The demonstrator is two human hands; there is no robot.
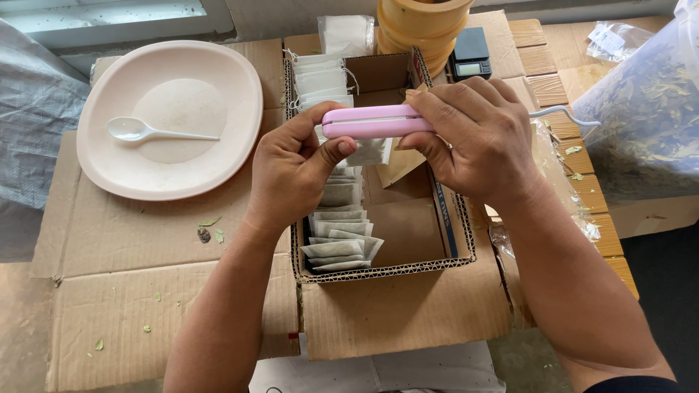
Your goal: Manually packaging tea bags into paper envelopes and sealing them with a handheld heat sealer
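My right hand [477, 138] grips a pink handheld sealer [368, 121], clamped shut on the top of a small white tea bag [368, 151]. My left hand [298, 171] pinches the sealer's left end and steadies the bag from below. Both hands hover over an open cardboard box [408, 218]. A row of filled tea bags [338, 233] stands along the box's left side. A white cord [564, 113] trails from the sealer to the right.
A pale pink plate [171, 116] with a white plastic spoon [142, 131] lies at the left on flattened cardboard. Empty white bags [320, 76], a stack of yellow tubs [426, 25] and a small black scale [470, 54] sit behind. A clear sack of dried leaves [648, 109] is at right.
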